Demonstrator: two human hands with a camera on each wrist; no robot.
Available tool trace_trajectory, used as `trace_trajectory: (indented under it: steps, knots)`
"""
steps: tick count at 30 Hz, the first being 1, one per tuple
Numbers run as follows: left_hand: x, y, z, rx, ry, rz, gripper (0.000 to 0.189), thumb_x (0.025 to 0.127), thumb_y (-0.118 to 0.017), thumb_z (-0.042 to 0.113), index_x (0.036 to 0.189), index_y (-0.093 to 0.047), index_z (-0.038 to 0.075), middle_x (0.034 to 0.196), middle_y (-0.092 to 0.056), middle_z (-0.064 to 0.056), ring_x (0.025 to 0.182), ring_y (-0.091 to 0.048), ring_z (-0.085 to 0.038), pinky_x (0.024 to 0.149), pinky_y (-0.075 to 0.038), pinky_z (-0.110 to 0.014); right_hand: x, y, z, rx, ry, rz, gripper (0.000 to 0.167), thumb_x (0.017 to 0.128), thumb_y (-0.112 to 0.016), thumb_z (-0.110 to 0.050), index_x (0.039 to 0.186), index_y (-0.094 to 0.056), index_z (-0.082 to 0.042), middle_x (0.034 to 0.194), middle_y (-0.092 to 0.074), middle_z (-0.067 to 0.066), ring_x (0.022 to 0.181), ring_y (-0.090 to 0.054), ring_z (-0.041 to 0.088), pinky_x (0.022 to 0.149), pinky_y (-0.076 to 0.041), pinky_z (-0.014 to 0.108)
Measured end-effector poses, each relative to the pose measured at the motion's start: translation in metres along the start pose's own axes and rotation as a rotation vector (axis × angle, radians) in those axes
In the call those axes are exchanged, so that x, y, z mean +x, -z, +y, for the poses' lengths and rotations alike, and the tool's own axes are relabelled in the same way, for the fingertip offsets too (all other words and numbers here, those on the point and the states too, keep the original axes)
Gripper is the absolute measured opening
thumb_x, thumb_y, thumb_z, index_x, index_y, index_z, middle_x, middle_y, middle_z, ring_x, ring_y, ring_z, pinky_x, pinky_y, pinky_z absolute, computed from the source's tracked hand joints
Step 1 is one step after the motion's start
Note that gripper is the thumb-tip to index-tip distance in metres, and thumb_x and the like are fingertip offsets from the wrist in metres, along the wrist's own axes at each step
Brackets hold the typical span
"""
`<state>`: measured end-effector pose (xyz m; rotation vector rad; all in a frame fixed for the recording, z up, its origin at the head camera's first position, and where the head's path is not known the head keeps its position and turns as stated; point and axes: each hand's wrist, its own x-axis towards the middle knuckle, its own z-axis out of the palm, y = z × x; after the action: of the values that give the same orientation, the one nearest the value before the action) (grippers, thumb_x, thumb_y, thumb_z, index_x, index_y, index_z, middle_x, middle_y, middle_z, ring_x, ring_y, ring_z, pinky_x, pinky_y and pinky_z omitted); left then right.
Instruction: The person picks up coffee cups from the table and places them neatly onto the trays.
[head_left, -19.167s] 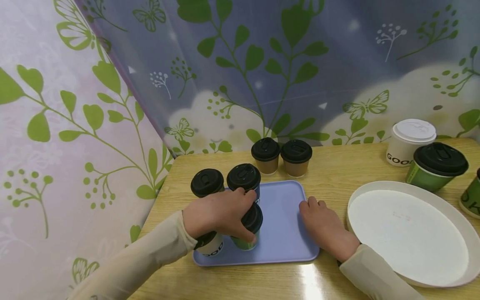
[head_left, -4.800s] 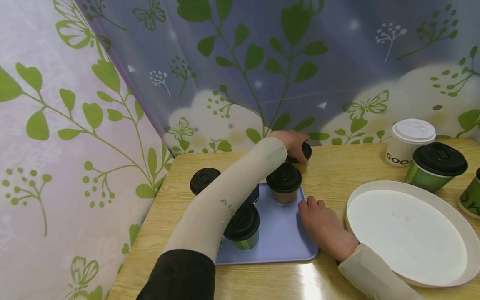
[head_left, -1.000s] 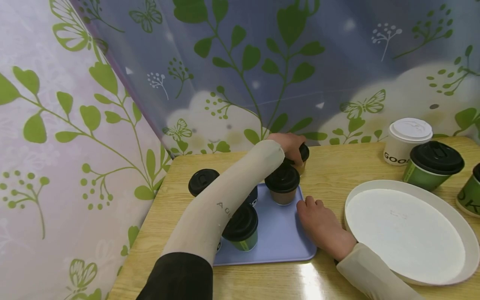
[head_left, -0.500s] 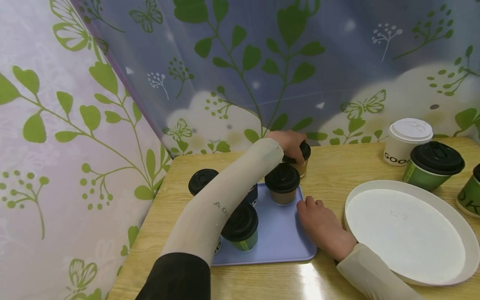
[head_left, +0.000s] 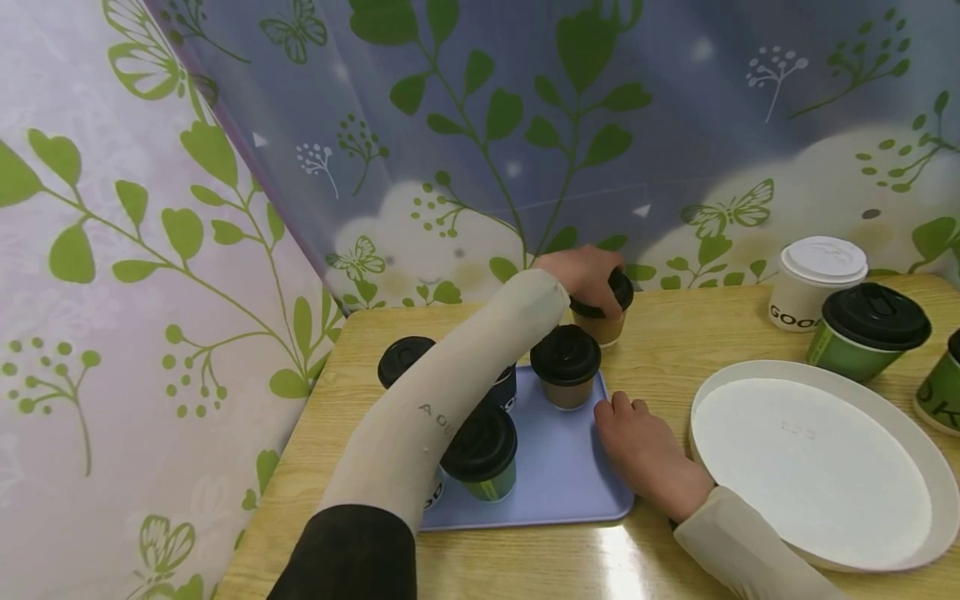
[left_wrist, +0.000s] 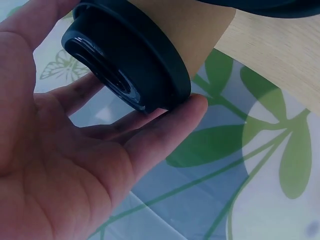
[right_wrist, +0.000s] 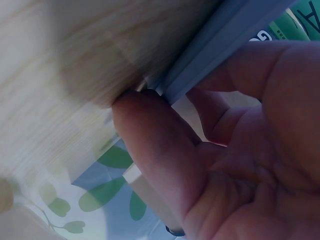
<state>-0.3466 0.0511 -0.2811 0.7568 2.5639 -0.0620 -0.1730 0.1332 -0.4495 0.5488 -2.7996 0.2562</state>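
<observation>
In the head view my left hand [head_left: 587, 277] reaches past the tray and grips a small brown paper coffee cup [head_left: 604, 330] by its black lid. The left wrist view shows thumb and fingers spread around that lid [left_wrist: 120, 55]; whether the cup's base touches the table cannot be told. My right hand [head_left: 647, 450] pinches the right rim of the lavender tray [head_left: 558, 492], with its thumb [right_wrist: 155, 135] against the rim. On the tray stand another brown cup [head_left: 566, 392], a green cup [head_left: 491, 485] and a dark blue cup [head_left: 507, 392], all black-lidded. My left sleeve partly covers the tray's left side.
Another black-lidded cup [head_left: 405, 357] shows at the tray's back left. A round white tray [head_left: 817, 467] lies right of my right hand. Beyond it stand a white-lidded cup [head_left: 817, 287] and green cups [head_left: 862, 354]. A patterned cloth [head_left: 480, 167] hangs behind the wooden table.
Over the last second my left hand and the brown cup have shifted slightly right and up. Since the oldest frame, another brown cup has moved from behind the tray onto it. The right hand stays put.
</observation>
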Motion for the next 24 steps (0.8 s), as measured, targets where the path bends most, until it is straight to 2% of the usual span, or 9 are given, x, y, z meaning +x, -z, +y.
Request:
trace_trajectory:
  steps: [13, 24]
  knots:
    - [-0.01, 0.002, 0.002, -0.001, -0.062, 0.064, 0.068, 0.094, -0.069, 0.045, 0.154, -0.041, 0.031, 0.139, -0.051, 0.005, 0.113, -0.05, -0.012, 0.085, -0.043, -0.031, 0.001, 0.002, -0.002, 0.004, -0.012, -0.015, 0.014, 0.092, -0.062, 0.007, 0.087, -0.051, 0.001, 0.082, -0.047, 0.017, 0.067, -0.05, 0.034, 0.049, -0.048, 0.046]
    - [-0.014, 0.001, 0.007, -0.008, -0.113, 0.084, 0.065, 0.092, -0.069, 0.04, 0.151, -0.043, 0.029, 0.12, -0.056, 0.005, 0.1, -0.055, -0.015, 0.078, -0.042, -0.03, 0.001, 0.003, -0.002, 0.015, -0.01, -0.029, 0.012, 0.093, -0.061, 0.007, 0.089, -0.051, 0.001, 0.084, -0.047, 0.018, 0.069, -0.051, 0.036, 0.051, -0.048, 0.048]
